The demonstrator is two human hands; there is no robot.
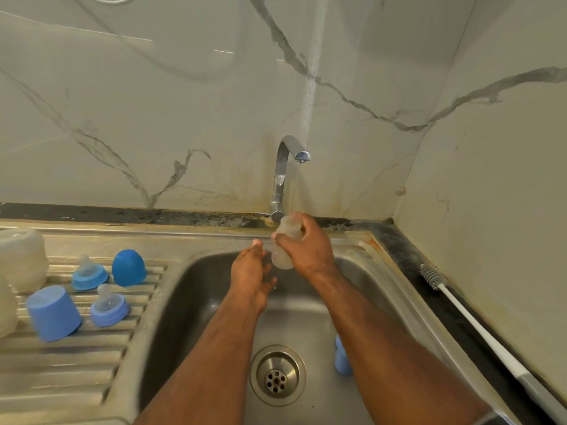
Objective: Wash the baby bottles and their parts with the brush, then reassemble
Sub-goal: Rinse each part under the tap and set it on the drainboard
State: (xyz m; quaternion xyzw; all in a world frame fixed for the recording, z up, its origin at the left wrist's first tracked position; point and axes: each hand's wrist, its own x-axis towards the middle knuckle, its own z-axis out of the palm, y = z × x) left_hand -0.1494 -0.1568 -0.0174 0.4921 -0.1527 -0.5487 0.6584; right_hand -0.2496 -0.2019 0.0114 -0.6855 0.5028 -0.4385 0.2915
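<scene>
The baby bottle [283,245] is a cloudy, translucent, waisted body with no cap or teat on it. It is held upright over the far part of the steel sink [214,302], directly under the thin stream running from the chrome tap [283,167]. The right hand [306,246] wraps its fingers and thumb round the bottle's middle. The left hand [250,277] is just left of the bottle, fingers straight and relaxed, holding nothing; whether its fingertips touch the bottle cannot be told.

Inside the sink basin, a blue part [342,358] lies right of the drain [277,375], half hidden by the right forearm.

On the ribbed draining board [76,363] to the left stand two blue caps [129,268], two blue collars with clear teats [109,306], and cloudy bottle bodies [21,259] at the left edge.

The white-handled brush [460,314] lies on the dark counter right of the sink.
</scene>
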